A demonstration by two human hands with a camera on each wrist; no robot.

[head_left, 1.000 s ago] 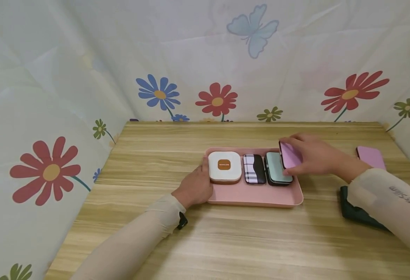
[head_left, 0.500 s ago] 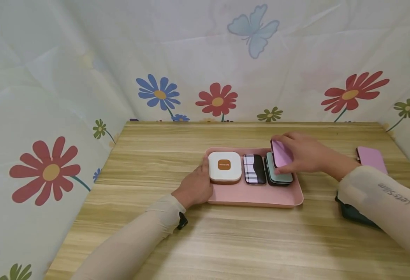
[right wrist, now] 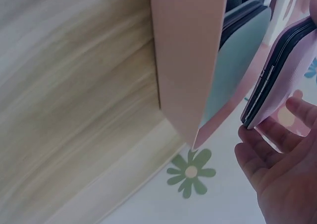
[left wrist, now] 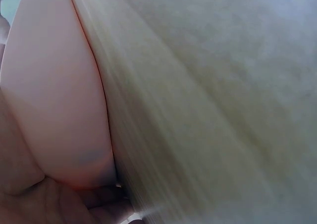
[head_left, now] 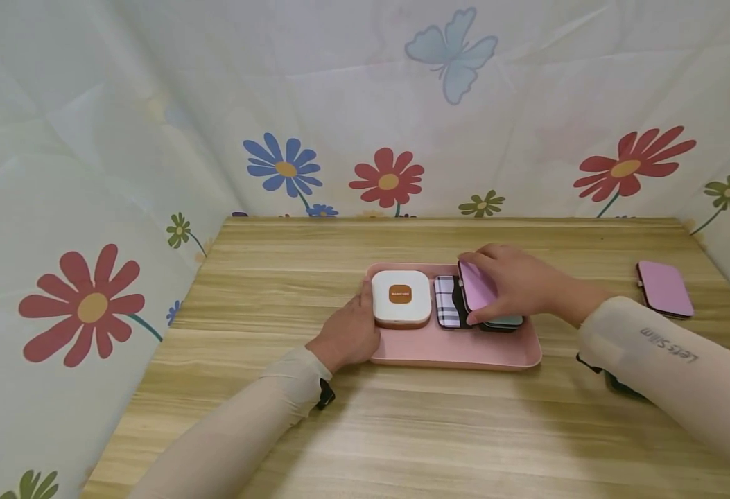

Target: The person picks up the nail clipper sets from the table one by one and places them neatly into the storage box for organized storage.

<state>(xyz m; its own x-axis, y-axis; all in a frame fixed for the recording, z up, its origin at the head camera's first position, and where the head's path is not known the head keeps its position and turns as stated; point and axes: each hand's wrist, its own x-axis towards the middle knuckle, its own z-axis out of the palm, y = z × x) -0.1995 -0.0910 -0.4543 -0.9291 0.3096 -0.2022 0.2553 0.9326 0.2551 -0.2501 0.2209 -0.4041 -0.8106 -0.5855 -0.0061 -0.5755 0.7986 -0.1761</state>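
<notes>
My left hand (head_left: 349, 329) holds the left end of the pink tray (head_left: 439, 353), and in the left wrist view its fingers curl by the tray wall (left wrist: 59, 95). My right hand (head_left: 520, 281) pinches a flat pink case (head_left: 478, 285) with a dark, metal-trimmed edge. That case is tilted above the tray, overlapping a black-and-white plaid case (head_left: 448, 305) and a mint green case (head_left: 507, 321). In the right wrist view, fingertips sit at the lower edge of the pink case (right wrist: 287, 73), apart from the mint case (right wrist: 237, 60). At the tray's left lies a white rounded box (head_left: 411, 315) labelled "MANICURE".
A second pink case (head_left: 665, 287) lies on the wooden table (head_left: 277, 277) to the right. Partly under the right forearm is a dark green item (head_left: 627, 389). Behind the table hangs a flowered cloth (head_left: 496, 125).
My right hand has moved left with the pink case, from over the mint case to partly over the plaid one. The second pink case shows more fully. My left hand stays at the tray.
</notes>
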